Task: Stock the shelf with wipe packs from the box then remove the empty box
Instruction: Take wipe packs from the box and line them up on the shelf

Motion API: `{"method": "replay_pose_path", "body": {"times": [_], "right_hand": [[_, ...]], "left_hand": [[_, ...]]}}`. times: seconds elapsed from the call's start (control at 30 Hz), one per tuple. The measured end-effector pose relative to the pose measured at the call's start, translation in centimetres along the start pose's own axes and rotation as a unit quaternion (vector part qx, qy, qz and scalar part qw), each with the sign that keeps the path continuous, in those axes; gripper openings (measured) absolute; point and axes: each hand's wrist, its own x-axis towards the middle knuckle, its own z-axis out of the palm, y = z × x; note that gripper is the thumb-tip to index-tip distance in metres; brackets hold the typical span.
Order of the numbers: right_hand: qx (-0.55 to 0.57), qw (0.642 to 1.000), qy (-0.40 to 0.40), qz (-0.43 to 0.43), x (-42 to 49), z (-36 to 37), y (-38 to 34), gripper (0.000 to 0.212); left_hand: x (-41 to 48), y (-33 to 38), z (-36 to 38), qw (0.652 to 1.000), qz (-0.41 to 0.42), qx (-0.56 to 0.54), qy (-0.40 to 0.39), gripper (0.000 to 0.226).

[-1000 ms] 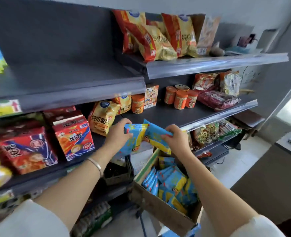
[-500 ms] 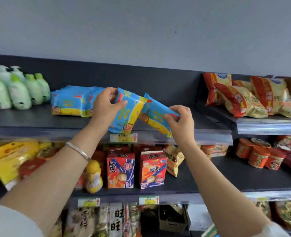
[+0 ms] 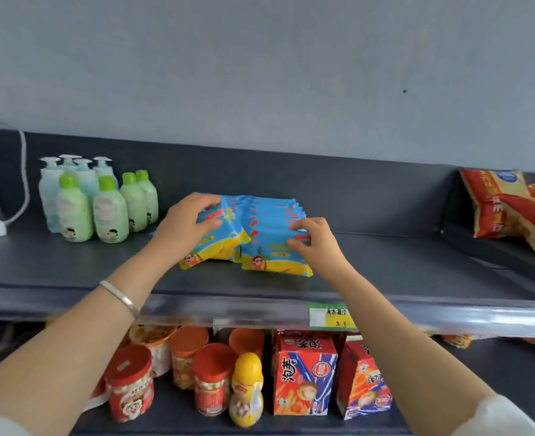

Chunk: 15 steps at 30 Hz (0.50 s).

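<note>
Blue and yellow wipe packs stand in two leaning rows on the dark top shelf [image 3: 385,272]. My left hand [image 3: 186,225] grips the front pack of the left row [image 3: 219,243], fingers curled over its top edge. My right hand [image 3: 315,240] pinches the front pack of the right row [image 3: 272,256] at its upper right corner. Several more packs [image 3: 272,209] are stacked behind these two. The box is out of view.
Green and pale blue lotion bottles [image 3: 96,202] stand left of the packs. Red and yellow snack bags [image 3: 508,209] lie at the right end. Below, jars [image 3: 131,382], a yellow bottle [image 3: 247,388] and red cartons [image 3: 304,376] fill the lower shelf. A price tag [image 3: 330,316] hangs on the shelf rail.
Both hands carried one wipe pack each up from the box to the top shelf and now set them down at the front of the rows. The view rose with them.
</note>
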Motion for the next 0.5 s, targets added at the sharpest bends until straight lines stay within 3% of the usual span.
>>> {"method": "replay_pose_path", "body": {"times": [0.17, 0.3, 0.5], "right_hand": [[-0.097, 0.995, 0.0, -0.004, 1.9, 0.9, 0.9, 0.036], [-0.29, 0.957, -0.018, -0.026, 1.8, 1.5, 0.8, 0.053], [-0.391, 0.917, 0.005, -0.073, 2.0, 1.7, 0.6, 0.057]], "left_hand": [[0.9, -2.1, 1.1, 0.994, 0.037, 0.081, -0.069, 0.039], [2.1, -2.6, 1.7, 0.984, 0.071, 0.123, -0.104, 0.04], [3.0, -3.4, 3.4, 0.946, 0.117, 0.29, -0.09, 0.049]]}}
